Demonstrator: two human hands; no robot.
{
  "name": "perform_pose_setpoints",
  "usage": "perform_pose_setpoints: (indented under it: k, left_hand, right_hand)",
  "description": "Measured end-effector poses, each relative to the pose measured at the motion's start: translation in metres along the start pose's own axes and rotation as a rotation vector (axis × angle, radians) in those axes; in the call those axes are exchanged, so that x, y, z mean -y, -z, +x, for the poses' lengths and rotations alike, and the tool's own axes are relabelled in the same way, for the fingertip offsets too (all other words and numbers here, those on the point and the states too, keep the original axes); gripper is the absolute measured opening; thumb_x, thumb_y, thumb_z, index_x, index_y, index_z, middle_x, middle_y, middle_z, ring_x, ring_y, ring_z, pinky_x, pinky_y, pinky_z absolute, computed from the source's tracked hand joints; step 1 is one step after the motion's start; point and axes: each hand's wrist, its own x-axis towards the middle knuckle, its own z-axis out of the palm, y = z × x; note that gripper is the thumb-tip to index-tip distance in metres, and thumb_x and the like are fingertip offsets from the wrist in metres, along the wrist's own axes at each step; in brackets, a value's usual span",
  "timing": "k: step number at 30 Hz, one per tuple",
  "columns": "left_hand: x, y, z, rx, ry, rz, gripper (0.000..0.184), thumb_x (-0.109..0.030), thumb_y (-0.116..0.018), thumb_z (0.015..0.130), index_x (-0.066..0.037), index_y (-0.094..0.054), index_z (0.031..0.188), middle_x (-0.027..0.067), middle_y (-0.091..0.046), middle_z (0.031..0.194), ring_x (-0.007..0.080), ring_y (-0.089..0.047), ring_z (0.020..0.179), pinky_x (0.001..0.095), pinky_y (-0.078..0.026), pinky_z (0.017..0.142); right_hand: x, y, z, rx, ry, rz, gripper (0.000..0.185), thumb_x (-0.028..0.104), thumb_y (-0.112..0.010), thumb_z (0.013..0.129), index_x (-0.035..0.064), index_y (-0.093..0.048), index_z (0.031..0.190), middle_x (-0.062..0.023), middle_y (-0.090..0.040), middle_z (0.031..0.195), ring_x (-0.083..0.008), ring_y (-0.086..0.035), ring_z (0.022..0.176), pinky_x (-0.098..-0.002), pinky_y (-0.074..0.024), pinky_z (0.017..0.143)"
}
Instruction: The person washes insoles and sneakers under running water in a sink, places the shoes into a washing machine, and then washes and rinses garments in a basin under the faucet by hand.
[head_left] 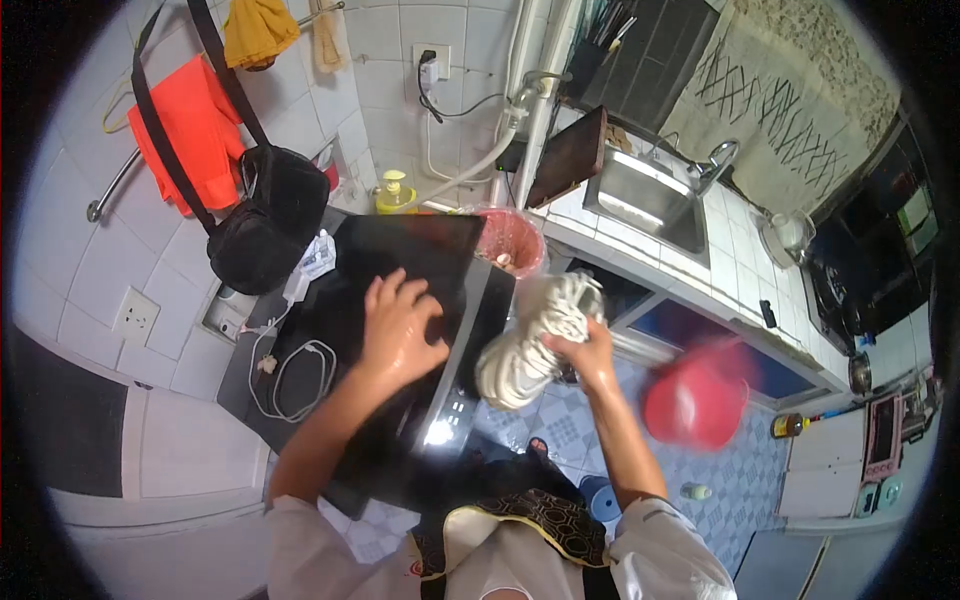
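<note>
Head view: right hand (588, 352) is gripping an off-white oblong bundle of soft-looking cord strands (520, 355), thumb lying over its near side, other fingers mostly hidden. Bundle is sitting at 9 o'clock from that wrist, long axis running 1 to 7 o'clock. Left hand (398, 335) is hanging at the bundle's 9 o'clock, fingers spreading wide, holding nothing, over a glossy black flat panel (420, 245); contact unclear. Right is nearer. Round pink plastic-lined bin (518, 240) is standing at the bundle's 12.
</note>
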Motion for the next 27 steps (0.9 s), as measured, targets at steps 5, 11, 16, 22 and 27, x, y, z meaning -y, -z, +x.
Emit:
perform_pose_setpoints:
  k: [5,11,16,22,27]
  left_hand:
    - [0.015,0.047,0.015,0.01,0.004,-0.026,0.031,-0.017,-0.069,0.051,-0.009,-0.058,0.079,0.0094,-0.052,0.109,0.0307,-0.036,0.115,0.0419,-0.025,0.095]
    - [0.022,0.052,0.014,-0.03,-0.019,-0.028,0.031,-0.015,-0.069,0.052,-0.009,-0.057,0.08,0.0096,-0.053,0.108,0.0299,-0.038,0.114,0.041,-0.026,0.095]
    - [0.021,0.044,0.012,-0.002,0.009,-0.077,0.033,-0.015,-0.07,0.051,-0.009,-0.058,0.081,0.0098,-0.053,0.107,0.0295,-0.038,0.114,0.0406,-0.027,0.094]
    - [0.003,-0.016,0.0,0.091,-0.083,-0.071,0.035,-0.021,-0.067,0.054,-0.009,-0.057,0.084,0.0103,-0.053,0.102,0.0331,-0.038,0.111,0.0476,-0.023,0.096]
    - [-0.014,-0.093,-0.021,0.25,-0.193,0.107,0.037,-0.018,-0.064,0.053,-0.006,-0.057,0.087,0.0123,-0.053,0.1,0.0334,-0.037,0.111,0.052,-0.02,0.097]
  right_hand:
    - [-0.02,-0.104,0.007,0.179,0.177,-0.041,0.036,0.017,-0.076,0.057,0.0011,-0.063,0.087,-0.013,-0.055,0.097,-0.0204,-0.053,0.089,-0.0315,-0.0426,0.079]
    - [-0.062,-0.197,0.011,0.154,0.093,-0.328,0.047,0.025,-0.071,0.063,-0.0009,-0.049,0.095,-0.0215,-0.046,0.097,-0.0341,-0.048,0.094,-0.0355,-0.039,0.083]
    - [-0.086,-0.144,0.032,-0.039,0.209,-0.356,0.032,0.015,-0.067,0.065,0.0016,-0.052,0.089,-0.0164,-0.049,0.094,-0.0288,-0.051,0.09,-0.0344,-0.0415,0.079]
    - [-0.168,-0.013,0.056,-0.36,0.169,-0.367,0.021,-0.002,-0.061,0.064,0.0023,-0.054,0.084,-0.0045,-0.055,0.074,-0.0143,-0.052,0.067,-0.0247,-0.0422,0.063]
    - [-0.222,0.1,0.022,-0.529,-0.126,-0.449,0.019,0.009,-0.061,0.061,0.0029,-0.058,0.079,-0.0177,-0.059,0.081,-0.0287,-0.055,0.082,-0.0348,-0.0434,0.074]
